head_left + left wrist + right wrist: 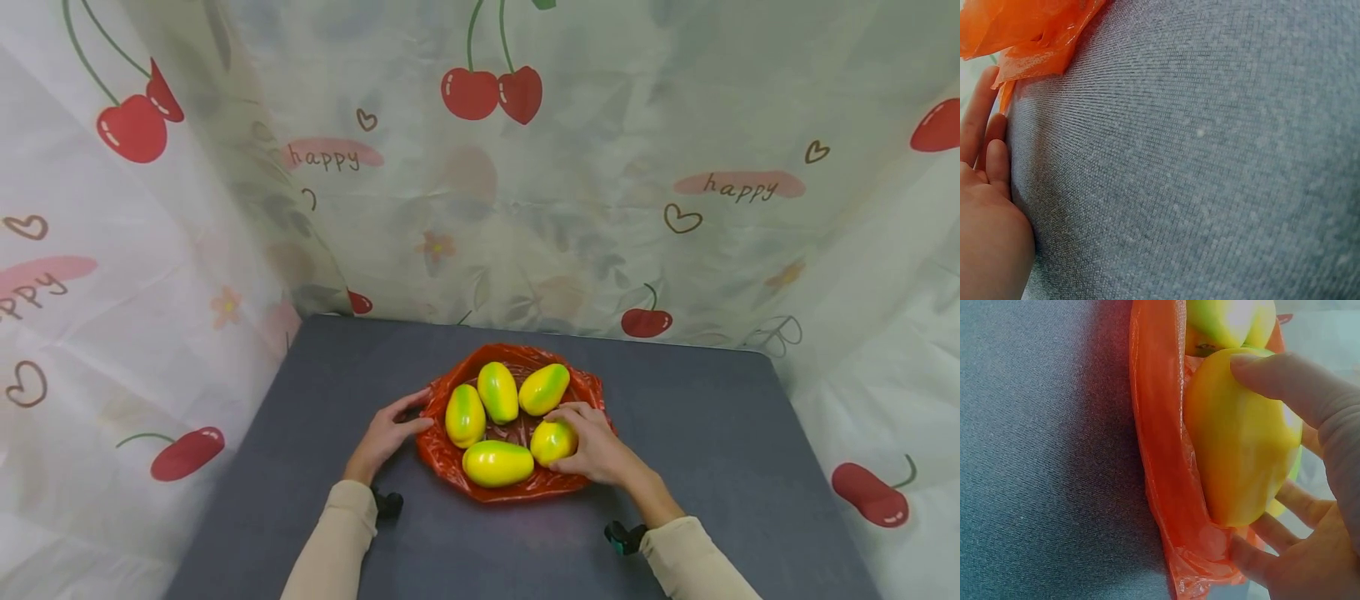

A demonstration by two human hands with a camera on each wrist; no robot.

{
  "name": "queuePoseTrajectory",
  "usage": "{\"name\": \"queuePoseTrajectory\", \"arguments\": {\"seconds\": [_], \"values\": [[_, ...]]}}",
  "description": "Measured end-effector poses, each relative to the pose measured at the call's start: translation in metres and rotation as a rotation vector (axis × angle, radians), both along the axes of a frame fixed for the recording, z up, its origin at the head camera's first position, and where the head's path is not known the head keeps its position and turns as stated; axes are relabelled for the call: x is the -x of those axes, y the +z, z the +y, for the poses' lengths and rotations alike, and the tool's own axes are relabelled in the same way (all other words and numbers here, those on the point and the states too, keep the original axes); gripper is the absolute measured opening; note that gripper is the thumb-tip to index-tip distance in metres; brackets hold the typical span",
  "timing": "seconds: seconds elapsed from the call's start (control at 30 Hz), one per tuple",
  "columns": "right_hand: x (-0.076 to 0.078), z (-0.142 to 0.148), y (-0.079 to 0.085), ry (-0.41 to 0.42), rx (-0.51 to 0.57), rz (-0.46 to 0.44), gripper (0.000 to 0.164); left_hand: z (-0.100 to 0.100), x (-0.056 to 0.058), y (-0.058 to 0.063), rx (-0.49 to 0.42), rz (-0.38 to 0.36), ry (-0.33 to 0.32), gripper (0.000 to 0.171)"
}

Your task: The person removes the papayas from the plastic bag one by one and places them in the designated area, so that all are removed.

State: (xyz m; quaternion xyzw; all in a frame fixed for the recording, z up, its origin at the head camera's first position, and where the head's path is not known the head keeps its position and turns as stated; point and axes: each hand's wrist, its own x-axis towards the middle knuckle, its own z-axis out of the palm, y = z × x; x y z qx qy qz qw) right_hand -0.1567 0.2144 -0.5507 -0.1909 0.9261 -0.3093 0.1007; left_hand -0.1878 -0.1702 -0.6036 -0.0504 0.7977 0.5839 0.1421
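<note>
A red plastic bag [480,493] lies spread on the table with its mouth open upward and its rim rolled out. Several yellow-green mangoes [498,463] sit in it in a ring. At the bag's right side my right hand [600,446] holds one mango [1241,437], thumb on one side and fingers on the other; that mango is still inside the rim. My left hand [390,433] is at the bag's left edge, its fairly straight fingers touching the plastic. In the left wrist view only a corner of the bag [1041,56] shows beside the fingers.
A dark grey cloth-covered table [697,433] lies under the bag. Behind it and on both sides hang pale curtains [585,250] printed with cherries and hearts. Each wrist wears a small black camera [388,505].
</note>
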Motion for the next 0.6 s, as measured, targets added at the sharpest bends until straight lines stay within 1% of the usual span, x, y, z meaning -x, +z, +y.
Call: {"name": "queuePoseTrajectory", "arguments": {"seconds": [0.3, 0.6], "values": [[0.0, 0.005, 0.003, -0.043, 0.023, 0.057, 0.062, 0.001, -0.001, 0.0, 0.013, 0.011, -0.005, 0.061], [0.003, 0.007, 0.011, -0.075, 0.042, 0.082, 0.063, 0.001, 0.0, -0.001, 0.024, 0.002, -0.004, 0.06]]}}
